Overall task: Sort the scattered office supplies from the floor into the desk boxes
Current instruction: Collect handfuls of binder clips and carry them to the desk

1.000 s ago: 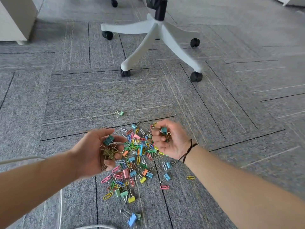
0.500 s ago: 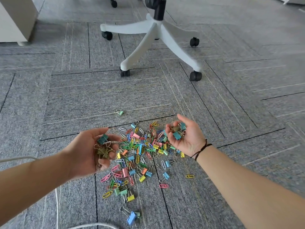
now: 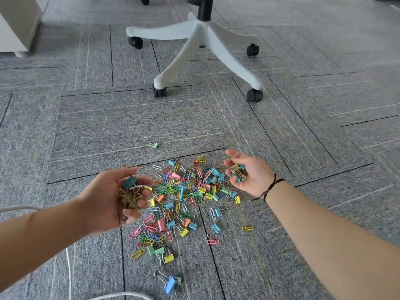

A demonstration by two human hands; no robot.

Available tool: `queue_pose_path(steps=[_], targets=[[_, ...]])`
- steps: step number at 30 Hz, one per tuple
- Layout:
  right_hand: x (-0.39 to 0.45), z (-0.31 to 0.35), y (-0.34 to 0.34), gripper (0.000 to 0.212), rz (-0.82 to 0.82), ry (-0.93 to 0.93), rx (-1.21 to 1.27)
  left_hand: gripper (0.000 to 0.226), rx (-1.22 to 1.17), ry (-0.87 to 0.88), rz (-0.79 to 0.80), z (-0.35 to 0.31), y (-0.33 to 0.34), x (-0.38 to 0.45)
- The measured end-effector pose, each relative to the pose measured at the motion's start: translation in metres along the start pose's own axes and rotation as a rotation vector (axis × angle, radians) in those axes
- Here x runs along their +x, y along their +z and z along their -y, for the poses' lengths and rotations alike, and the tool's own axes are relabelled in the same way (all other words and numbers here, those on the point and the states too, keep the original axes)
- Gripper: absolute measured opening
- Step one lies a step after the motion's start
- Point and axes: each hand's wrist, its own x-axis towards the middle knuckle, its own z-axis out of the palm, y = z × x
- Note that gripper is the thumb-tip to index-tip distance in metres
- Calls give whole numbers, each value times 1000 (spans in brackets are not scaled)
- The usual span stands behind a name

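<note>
Over the clip pile, left hand grips binder clips, right hand cradles teal clips.

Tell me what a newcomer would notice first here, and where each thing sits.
A bright heap of paper clips and binder clips lies scattered on the grey carpet at centre. Two bare hands hover at its sides: the left hand grips a bunch of dark binder clips, and the right hand cradles a few teal binder clips in its open palm. Behind, a white chair base stands on black castors.
</note>
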Motion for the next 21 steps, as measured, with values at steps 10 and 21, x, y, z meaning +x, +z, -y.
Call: queue_pose_path(steps=[10, 21], targets=[[18, -3, 4, 47, 0, -282, -1315, 36, 31, 0, -21, 1, 2, 1], [27, -5, 9, 28, -31, -393, -1657, 36, 18, 0, -32, 1, 1, 1]])
